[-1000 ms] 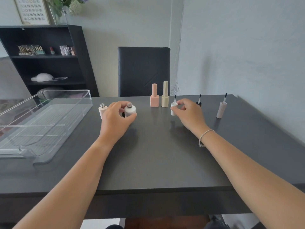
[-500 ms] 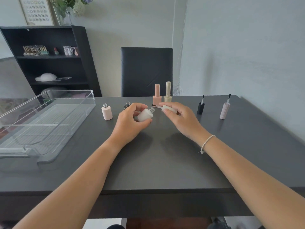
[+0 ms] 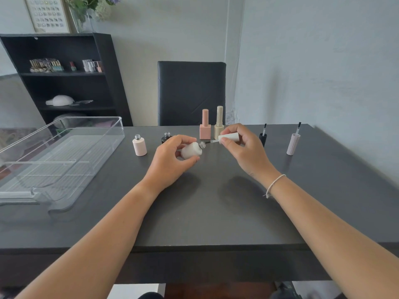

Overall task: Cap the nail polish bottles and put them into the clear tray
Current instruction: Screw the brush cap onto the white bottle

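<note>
Left hand (image 3: 170,162): grip closed around the tilted white bottle (image 3: 191,149) above the worktop (image 3: 216,201). Right hand (image 3: 246,152): grip pinching the white cap (image 3: 229,137), brush tip at the bottle's neck. Tray (image 3: 64,156) at left.

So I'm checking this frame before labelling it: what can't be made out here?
- Black bottle: the left hand hides its lower part in the head view.
- Brush tip at the white bottle neck: too small to tell whether it has entered.
- White cap: right hand fingers cover part of it.
- Clear tray: cut off by the left edge.
- Shelf items: too small to identify.
</note>
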Motion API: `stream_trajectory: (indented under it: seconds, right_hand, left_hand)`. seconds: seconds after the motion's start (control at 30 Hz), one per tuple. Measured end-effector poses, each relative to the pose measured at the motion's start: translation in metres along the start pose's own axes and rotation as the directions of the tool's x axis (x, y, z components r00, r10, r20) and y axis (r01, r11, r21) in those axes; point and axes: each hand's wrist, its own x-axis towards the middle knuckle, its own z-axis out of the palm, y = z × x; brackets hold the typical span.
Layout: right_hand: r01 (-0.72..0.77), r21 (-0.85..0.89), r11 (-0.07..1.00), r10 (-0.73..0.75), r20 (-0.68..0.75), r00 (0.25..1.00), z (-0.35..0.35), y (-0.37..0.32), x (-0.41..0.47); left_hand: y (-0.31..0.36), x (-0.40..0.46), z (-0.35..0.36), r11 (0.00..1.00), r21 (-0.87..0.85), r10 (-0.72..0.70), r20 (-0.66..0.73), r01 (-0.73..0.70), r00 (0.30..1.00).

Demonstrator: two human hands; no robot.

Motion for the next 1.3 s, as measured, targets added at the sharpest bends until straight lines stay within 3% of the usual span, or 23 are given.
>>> stream_trajectory:
  seconds: [0.7, 0.87, 1.1, 1.3]
  right_hand:
    - [0.031, -0.077, 0.997, -0.023, 0.107, 0.994, 0.006, 0.003, -0.003]
    - [0.078, -0.184, 0.98, -0.04, 0.198, 0.979, 0.009, 0.006, -0.004]
    - [0.103, -0.346, 0.932, -0.03, 0.211, 0.977, 0.005, 0.011, -0.001]
    - [0.072, -0.26, 0.963, 0.006, 0.285, 0.959, 0.003, 0.012, -0.004]
  left_hand:
    - [0.002, -0.001, 0.002, 0.994, 0.089, 0.066, 0.054, -0.071, 0.996]
    - [0.004, -0.002, 0.005, 0.986, 0.128, 0.101, 0.085, -0.111, 0.991]
    - [0.006, -0.003, 0.006, 0.98, 0.139, 0.132, 0.103, -0.146, 0.986]
    - [0.008, -0.003, 0.007, 0.978, 0.144, 0.136, 0.101, -0.15, 0.986]
